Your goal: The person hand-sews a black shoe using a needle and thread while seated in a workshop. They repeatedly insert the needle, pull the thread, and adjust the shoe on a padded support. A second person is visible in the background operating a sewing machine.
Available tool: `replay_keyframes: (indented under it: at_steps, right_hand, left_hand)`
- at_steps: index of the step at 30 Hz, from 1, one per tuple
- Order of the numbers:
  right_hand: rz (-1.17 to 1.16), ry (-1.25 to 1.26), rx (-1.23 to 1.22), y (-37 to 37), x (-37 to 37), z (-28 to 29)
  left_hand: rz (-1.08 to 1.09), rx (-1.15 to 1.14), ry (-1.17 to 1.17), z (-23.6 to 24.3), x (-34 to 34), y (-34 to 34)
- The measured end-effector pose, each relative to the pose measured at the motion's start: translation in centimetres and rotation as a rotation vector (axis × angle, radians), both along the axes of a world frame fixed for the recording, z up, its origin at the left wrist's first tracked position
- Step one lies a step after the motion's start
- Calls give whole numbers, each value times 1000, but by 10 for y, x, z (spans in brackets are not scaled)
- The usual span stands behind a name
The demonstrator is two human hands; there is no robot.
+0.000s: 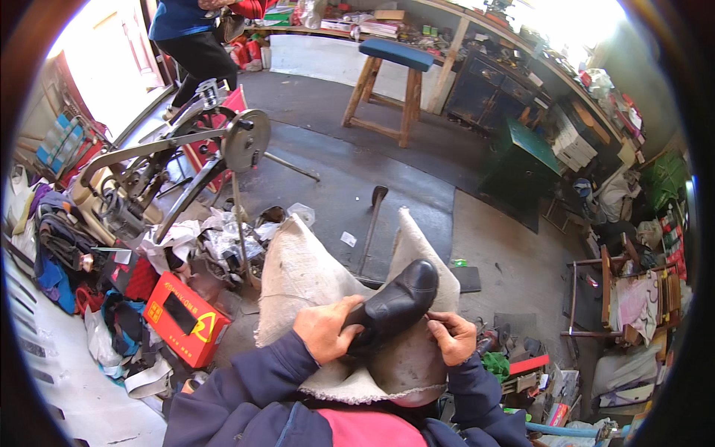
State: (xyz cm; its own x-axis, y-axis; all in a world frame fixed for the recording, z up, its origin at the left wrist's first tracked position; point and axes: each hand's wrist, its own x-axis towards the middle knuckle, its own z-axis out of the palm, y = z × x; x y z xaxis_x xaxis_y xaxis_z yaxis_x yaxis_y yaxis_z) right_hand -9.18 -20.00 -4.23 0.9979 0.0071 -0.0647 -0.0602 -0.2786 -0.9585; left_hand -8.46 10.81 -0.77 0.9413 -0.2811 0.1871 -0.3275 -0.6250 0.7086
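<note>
A black leather shoe [400, 296] lies tilted over my lap, toe pointing up and right, on a frayed, cream canvas apron [287, 272] spread over my knees. My left hand [324, 331] grips the shoe's rear part at the left. Just right of the shoe, my right hand [452, 335] is closed, thumb and forefinger pinched near its edge; whatever is between those fingertips is too small to make out.
An iron hand-cranked machine [246, 134] stands front-left amid scraps and a red box [184, 319]. Another person in blue [182, 37] stands beyond it. A padded stool [395, 56], green cabinet [521, 160] and cluttered shelves line the back; folded chairs [618, 294] sit at right.
</note>
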Motion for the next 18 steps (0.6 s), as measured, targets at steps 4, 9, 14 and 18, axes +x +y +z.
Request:
replay_keyframes:
  at_steps: [4,9,14,18]
  right_hand:
    - [0,-19,53,-4,-5,-1]
    - [14,-56,3,-3,-5,-1]
    - [38,-51,40,-4,-1,0]
    - [24,-75,42,-4,-3,0]
  left_hand:
    - [-35,-59,12,-11,6,6]
    - [41,-105,27,-7,2,4]
    - [-9,31,-49,-12,8,-1]
    - [-23,65,-10,-17,12,3]
